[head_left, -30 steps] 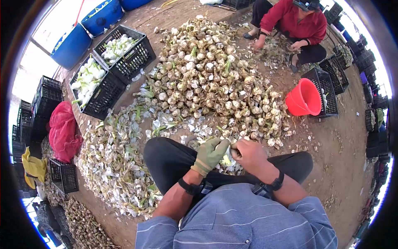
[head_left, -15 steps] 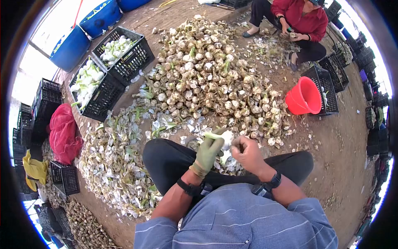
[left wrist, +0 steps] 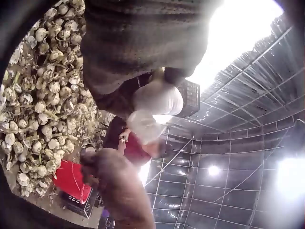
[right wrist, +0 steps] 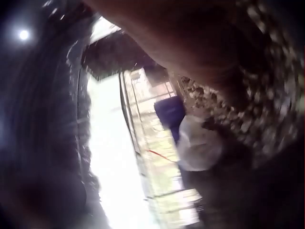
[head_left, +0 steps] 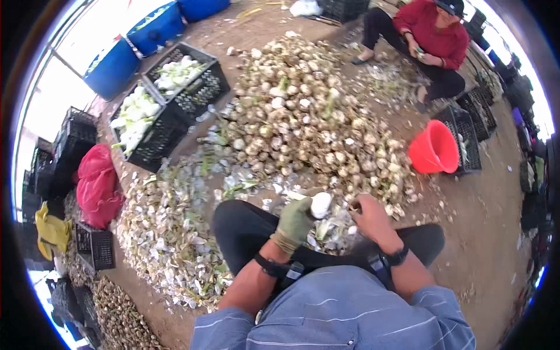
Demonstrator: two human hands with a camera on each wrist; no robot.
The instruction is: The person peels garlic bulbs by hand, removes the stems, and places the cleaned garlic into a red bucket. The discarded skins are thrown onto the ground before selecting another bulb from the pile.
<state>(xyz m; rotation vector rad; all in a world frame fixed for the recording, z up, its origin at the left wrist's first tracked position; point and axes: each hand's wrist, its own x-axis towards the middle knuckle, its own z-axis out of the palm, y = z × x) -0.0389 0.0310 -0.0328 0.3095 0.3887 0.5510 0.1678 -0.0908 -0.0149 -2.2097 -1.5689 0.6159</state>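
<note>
A peeled white bulb (head_left: 321,205) with a pale stem is gripped by the gloved left hand (head_left: 294,224), its stem pointing up and left. In the left wrist view the bulb (left wrist: 158,98) shows below the dark glove (left wrist: 143,43). The bare right hand (head_left: 373,218) is a short gap to the right of the bulb, fingers curled, with something small and dark near the fingertips. The right wrist view is blurred; the white bulb (right wrist: 200,143) shows there beyond the right hand (right wrist: 190,43). Loose skins (head_left: 335,230) lie beneath both hands.
A large heap of unpeeled bulbs (head_left: 303,116) lies ahead, with peelings (head_left: 169,233) to the left. Crates of trimmed bulbs (head_left: 166,137) stand front left. A red bucket (head_left: 434,147) is at the right, and another person (head_left: 434,35) sits beyond it.
The bulb has come into fuller view in the left hand, and the right hand has moved off it to the right. The head view has shifted slightly.
</note>
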